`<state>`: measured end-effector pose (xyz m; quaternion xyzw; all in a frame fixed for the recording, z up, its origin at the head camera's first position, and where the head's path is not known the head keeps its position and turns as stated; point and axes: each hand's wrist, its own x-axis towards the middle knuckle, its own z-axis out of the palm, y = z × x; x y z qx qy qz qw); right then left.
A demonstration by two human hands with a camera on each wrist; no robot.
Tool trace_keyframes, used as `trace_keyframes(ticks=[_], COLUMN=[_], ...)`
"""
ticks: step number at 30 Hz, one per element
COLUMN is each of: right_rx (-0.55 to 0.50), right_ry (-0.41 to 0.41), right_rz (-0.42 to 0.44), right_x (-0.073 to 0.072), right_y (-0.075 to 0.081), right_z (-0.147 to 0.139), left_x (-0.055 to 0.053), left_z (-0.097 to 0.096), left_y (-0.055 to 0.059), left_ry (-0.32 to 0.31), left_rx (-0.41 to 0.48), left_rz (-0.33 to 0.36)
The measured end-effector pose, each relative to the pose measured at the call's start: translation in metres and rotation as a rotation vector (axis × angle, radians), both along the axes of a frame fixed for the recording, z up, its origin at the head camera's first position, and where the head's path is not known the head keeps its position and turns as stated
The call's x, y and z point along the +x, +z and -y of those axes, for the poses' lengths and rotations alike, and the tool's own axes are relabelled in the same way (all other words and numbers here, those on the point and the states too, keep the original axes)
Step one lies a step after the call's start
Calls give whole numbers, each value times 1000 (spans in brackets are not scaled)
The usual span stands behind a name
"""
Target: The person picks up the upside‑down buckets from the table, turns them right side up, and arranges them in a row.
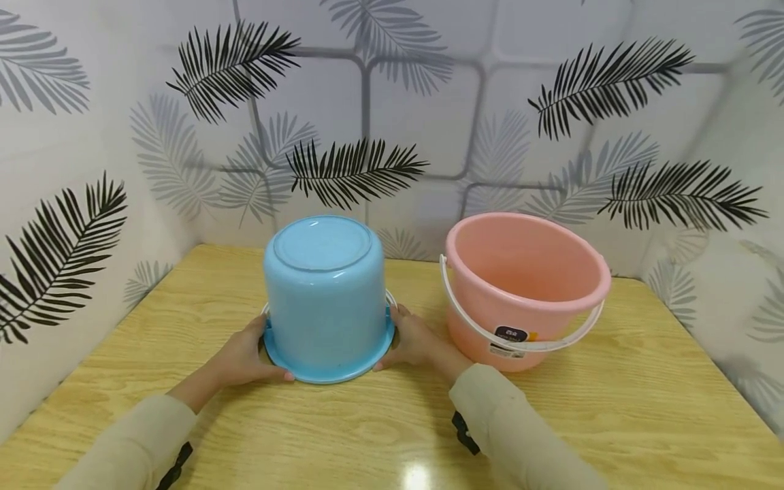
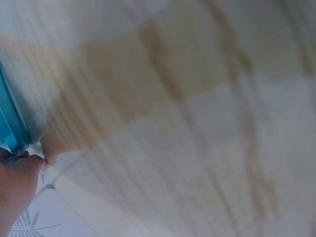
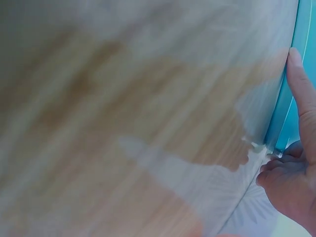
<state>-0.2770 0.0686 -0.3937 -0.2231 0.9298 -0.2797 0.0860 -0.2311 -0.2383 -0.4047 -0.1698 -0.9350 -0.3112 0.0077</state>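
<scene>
An upside-down light blue bucket point(image 1: 327, 306) stands in the middle of the head view, base up and rim down. My left hand point(image 1: 245, 357) grips the rim on its left side, thumb along the front. On the opposite side my right hand point(image 1: 413, 340) grips the rim likewise. In the right wrist view the right thumb lies along the blue rim point(image 3: 284, 108), other fingers curled beneath. Only part of the left hand point(image 2: 19, 182) shows at the rim point(image 2: 12, 123) in the left wrist view. Whether the rim touches the table I cannot tell.
A pink bucket point(image 1: 527, 323) stands upright at the right, close to my right hand, its white handle point(image 1: 484, 331) hanging in front. The glossy wooden table point(image 1: 343, 435) ends at a wall point(image 1: 429, 116) with a leaf pattern.
</scene>
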Motion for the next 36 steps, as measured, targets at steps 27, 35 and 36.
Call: trace_keyframes(ticks=[27, 35, 36], right_rx=[-204, -291, -309], right_ry=[28, -29, -32], right_rz=[-43, -65, -77], right_x=[12, 16, 16], right_y=[6, 16, 17], right_z=[-12, -14, -14], left_x=[8, 16, 16], left_z=[5, 4, 4], left_y=[10, 18, 19], left_ry=[52, 75, 80], left_rx=[-15, 113, 126], left_rz=[5, 66, 68])
